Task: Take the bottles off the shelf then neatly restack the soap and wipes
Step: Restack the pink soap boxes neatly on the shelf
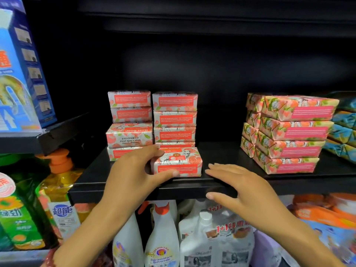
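A wrapped soap bar (178, 162) with red labels lies alone near the front edge of the black shelf (221, 153). My left hand (133, 170) grips it, fingers over its top left and thumb on its front face. My right hand (237, 182) hovers open just right of the bar, fingers straight, over the shelf lip. Behind the bar stand two stacks of the same soap (130, 124) (175, 118). A stack of pink-labelled soap bars (290, 133) stands to the right.
Blue-wrapped packs (344, 128) sit at the far right of the shelf. Below it stand white bottles (161, 237) and a white jug (217, 241). Yellow and green dish-soap bottles (57, 189) are at the lower left, blue boxes (17, 70) at the upper left.
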`<state>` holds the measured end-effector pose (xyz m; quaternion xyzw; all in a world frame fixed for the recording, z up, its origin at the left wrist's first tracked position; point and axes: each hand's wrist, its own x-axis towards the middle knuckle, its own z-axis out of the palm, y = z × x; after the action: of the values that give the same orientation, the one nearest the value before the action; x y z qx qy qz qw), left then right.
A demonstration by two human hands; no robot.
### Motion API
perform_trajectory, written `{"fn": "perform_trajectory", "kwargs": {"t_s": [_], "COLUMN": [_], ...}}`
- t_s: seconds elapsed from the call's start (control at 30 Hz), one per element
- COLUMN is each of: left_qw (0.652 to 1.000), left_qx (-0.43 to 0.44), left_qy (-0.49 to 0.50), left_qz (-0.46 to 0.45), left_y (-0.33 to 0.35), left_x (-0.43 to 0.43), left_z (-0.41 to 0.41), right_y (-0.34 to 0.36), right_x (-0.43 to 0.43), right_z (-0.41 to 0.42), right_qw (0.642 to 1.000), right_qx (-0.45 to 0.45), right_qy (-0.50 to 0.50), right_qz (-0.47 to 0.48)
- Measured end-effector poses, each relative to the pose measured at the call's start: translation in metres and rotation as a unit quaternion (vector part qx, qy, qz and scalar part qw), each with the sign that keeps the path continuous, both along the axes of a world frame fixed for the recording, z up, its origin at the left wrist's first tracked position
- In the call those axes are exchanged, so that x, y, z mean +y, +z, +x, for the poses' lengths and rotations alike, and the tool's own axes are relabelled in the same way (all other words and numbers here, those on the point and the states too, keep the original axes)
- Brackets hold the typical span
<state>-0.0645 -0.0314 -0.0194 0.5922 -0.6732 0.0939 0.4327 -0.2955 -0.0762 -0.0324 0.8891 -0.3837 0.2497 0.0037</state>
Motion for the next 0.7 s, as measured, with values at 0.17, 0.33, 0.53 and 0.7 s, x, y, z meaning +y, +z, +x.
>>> {"fn": "perform_trajectory", "kwargs": {"t_s": [0.17,0.33,0.53,0.7], "left_qw": [0.987,0.982,0.985,0.987], "left_qx": [-0.133,-0.167,-0.155,-0.147], "left_qy": [0.013,-0.008,0.008,0.018], "left_qz": [-0.091,-0.085,-0.072,-0.069], "left_y": [-0.006,-0.006,-0.002,-0.002], "left_x": [0.000,-0.006,-0.012,-0.015], "left_z": [0.003,0.002,-0.002,-0.004], "right_y": [-0.012,-0.015,-0.016,-0.015], "right_x": [0.001,0.003,0.003,0.003], "right_z": [0.004,0.006,0.006,0.005], "right_qw": [0.998,0.994,0.995,0.997], "right_qx": [-0.039,-0.015,-0.030,-0.037], "right_qy": [-0.031,-0.058,-0.045,-0.046], "right_qz": [-0.049,-0.094,-0.082,-0.047]}}
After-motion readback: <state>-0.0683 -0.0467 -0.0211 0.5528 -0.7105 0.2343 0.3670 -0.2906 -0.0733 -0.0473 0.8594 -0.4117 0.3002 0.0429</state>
